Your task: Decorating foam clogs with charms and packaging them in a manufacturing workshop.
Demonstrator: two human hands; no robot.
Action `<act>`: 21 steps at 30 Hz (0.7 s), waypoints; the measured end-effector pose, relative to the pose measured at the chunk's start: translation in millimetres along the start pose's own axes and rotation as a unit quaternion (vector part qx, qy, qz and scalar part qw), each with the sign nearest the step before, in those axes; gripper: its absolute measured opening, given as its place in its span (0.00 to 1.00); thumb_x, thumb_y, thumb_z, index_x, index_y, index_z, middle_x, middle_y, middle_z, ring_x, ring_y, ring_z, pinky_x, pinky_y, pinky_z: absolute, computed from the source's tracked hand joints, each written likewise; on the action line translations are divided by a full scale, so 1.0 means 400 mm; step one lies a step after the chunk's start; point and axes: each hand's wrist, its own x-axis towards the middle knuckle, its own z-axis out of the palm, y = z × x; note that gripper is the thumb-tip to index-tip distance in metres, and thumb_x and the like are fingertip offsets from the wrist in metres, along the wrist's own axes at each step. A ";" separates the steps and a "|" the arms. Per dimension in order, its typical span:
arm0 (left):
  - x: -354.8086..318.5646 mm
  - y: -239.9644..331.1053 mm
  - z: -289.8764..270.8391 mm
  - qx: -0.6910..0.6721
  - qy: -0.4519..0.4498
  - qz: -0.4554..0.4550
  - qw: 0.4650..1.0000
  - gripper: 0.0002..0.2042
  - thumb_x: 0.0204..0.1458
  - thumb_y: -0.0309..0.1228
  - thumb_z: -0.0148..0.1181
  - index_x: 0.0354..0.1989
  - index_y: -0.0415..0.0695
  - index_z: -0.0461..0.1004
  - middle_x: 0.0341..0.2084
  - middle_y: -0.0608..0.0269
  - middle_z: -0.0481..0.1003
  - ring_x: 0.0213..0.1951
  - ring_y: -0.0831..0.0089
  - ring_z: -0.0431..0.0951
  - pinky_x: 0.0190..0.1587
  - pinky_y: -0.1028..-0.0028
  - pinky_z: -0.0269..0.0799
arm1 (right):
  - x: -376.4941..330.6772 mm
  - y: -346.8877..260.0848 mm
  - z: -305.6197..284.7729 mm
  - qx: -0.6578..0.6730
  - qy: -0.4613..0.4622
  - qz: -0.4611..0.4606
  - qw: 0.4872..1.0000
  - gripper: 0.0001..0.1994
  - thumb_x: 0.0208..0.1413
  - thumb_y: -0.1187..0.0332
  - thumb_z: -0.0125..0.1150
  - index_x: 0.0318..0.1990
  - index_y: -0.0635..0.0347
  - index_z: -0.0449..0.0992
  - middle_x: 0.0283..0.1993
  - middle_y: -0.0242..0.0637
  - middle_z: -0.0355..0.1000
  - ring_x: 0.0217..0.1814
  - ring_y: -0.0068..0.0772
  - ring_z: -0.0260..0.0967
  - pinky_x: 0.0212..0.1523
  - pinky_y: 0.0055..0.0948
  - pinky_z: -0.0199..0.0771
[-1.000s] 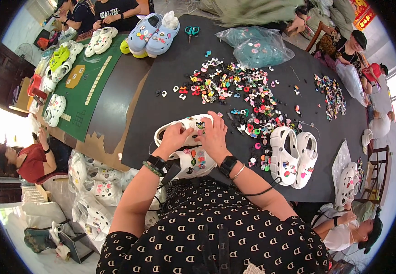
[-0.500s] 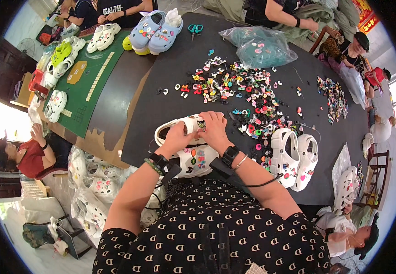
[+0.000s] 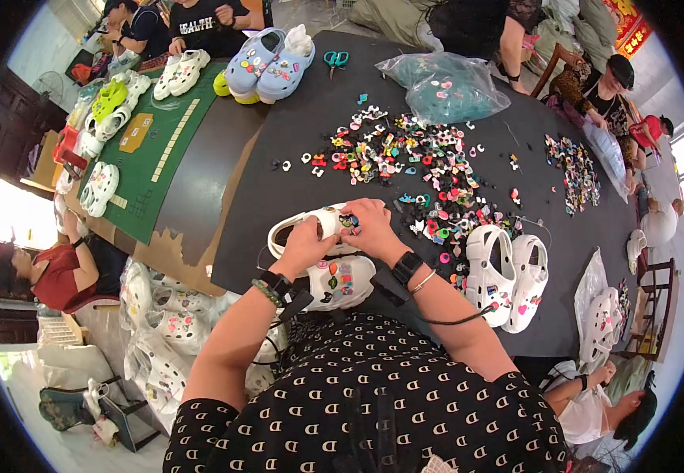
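Observation:
A white clog (image 3: 328,220) lies on the dark table in front of me, its toe under my hands. My left hand (image 3: 307,246) is closed on the clog's near side by the strap opening. My right hand (image 3: 375,227) curls over the toe, fingers bent around a small colourful shoe charm (image 3: 350,222) on the upper; the fingertips partly hide it. Nearer to me sits a second white clog (image 3: 340,285) with several charms on its toe, partly behind my left wrist.
Loose charms (image 3: 436,158) spread beyond my right hand. A pair of white clogs (image 3: 490,272) stands to the right. Farther off are a clear plastic bag (image 3: 452,91), teal scissors (image 3: 335,61) and blue clogs (image 3: 267,67). Bagged clogs (image 3: 156,355) lie at lower left. Other people sit around the table.
My right hand has shifted slightly down over the clog's toe and its fingers have moved around the charm. More of the nearer clog shows. A person across the table has lowered an arm.

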 end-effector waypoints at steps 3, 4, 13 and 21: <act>0.000 0.000 -0.004 0.006 -0.014 0.001 1.000 0.21 0.41 0.42 0.69 0.29 0.37 0.68 0.24 0.51 0.75 0.29 0.55 0.77 0.32 0.62 0.70 | -0.006 0.006 0.013 -0.004 0.022 0.005 1.000 0.22 0.42 0.60 0.66 0.48 0.49 0.72 0.52 0.33 0.65 0.60 0.42 0.56 0.59 0.48 0.50; -0.001 -0.001 -0.005 0.008 -0.019 0.004 1.000 0.20 0.40 0.41 0.69 0.29 0.37 0.68 0.24 0.51 0.74 0.29 0.55 0.77 0.33 0.63 0.70 | -0.007 0.005 0.015 0.001 0.032 0.001 1.000 0.22 0.42 0.60 0.66 0.47 0.49 0.72 0.52 0.33 0.65 0.60 0.42 0.55 0.59 0.48 0.50; -0.012 -0.002 0.016 -0.006 0.026 0.013 1.000 0.20 0.37 0.37 0.69 0.31 0.37 0.68 0.24 0.52 0.74 0.31 0.54 0.76 0.34 0.61 0.70 | -0.002 0.013 0.000 -0.011 0.000 -0.023 1.000 0.21 0.44 0.58 0.67 0.47 0.47 0.72 0.53 0.33 0.65 0.59 0.41 0.56 0.55 0.43 0.52; -0.018 0.021 0.038 0.029 0.079 0.012 0.996 0.19 0.38 0.37 0.68 0.31 0.36 0.69 0.24 0.48 0.75 0.30 0.53 0.78 0.33 0.60 0.72 | 0.009 0.007 -0.006 -0.028 -0.001 -0.037 0.999 0.20 0.44 0.59 0.66 0.46 0.48 0.72 0.47 0.33 0.64 0.54 0.41 0.57 0.55 0.47 0.52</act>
